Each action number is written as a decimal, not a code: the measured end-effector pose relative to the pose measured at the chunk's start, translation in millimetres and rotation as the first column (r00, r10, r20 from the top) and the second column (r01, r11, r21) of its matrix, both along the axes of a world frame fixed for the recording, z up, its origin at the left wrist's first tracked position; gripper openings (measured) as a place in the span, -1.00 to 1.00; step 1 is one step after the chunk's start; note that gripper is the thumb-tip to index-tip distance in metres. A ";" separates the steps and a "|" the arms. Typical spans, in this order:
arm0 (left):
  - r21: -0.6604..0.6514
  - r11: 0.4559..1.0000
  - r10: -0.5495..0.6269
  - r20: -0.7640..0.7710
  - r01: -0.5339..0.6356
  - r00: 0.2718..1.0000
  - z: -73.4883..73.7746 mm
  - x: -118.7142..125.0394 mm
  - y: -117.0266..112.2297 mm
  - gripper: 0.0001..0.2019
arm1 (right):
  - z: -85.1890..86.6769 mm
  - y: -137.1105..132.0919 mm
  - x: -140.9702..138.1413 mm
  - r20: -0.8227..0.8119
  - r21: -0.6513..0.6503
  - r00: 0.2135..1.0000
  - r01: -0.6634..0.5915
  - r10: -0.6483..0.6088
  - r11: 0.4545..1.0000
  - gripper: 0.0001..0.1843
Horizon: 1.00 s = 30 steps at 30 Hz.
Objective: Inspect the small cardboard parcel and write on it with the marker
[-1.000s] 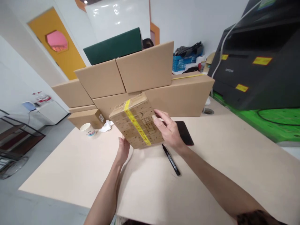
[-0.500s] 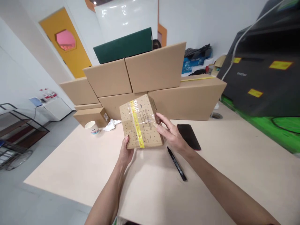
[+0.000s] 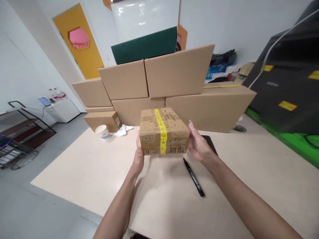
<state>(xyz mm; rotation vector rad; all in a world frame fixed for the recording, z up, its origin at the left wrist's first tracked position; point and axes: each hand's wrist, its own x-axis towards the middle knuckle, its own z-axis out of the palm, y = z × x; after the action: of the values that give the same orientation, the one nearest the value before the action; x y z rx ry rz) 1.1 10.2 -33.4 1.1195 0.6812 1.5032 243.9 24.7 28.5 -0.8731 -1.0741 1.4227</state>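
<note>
a small cardboard parcel (image 3: 163, 131) with a yellow tape strip along its top is held just above the table (image 3: 249, 172), at the centre of the view. the left hand (image 3: 139, 153) is pressed flat against its side at 9 o'clock, thumb up along the near corner; the right hand (image 3: 198, 144) is pressed against the opposite side at 3 o'clock, fingers spread and partly open. the parcel is thus clamped between the two palms rather than wrapped by fingers.

a black marker (image 3: 193, 172) lies on the table at 5 o'clock from the parcel, near the right wrist, and a dark phone (image 3: 210, 144) is partly hidden behind the right hand. at 10 o'clock a paper cup (image 3: 102, 131) and a crumpled tissue (image 3: 123, 130) sit near a wall of stacked cartons (image 3: 174, 74).

for a steady hold, even pressure is best kept on both sides, with the top kept level so the parcel is not allowed to slip downward. if it is lowered, the marker should be cleared, since an edge set on it would leave the parcel rocking.
</note>
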 end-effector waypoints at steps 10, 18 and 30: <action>-0.006 0.989 0.145 0.001 -0.145 0.989 15.9 -3.7 2.7 -0.09 | -4.0 -13.3 0.7 0.456 0.545 0.788 0.120 -0.414 0.830 -0.34; -0.063 0.998 0.034 0.046 -0.032 0.998 16.2 3.8 -1.5 -0.24 | -18.2 -6.8 3.7 0.476 0.691 0.809 -0.102 -0.344 0.715 -0.02; 0.066 0.995 -0.068 -0.129 0.077 0.989 16.4 3.0 -7.3 -0.23 | -4.7 -13.3 -1.0 0.325 0.354 0.945 -0.091 -0.031 0.931 0.18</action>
<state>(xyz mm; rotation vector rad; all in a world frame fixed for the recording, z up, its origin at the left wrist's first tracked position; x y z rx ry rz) 4.1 3.0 -17.0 1.2893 0.6709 1.4130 242.9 11.4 23.8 -0.8350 -1.5525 1.0705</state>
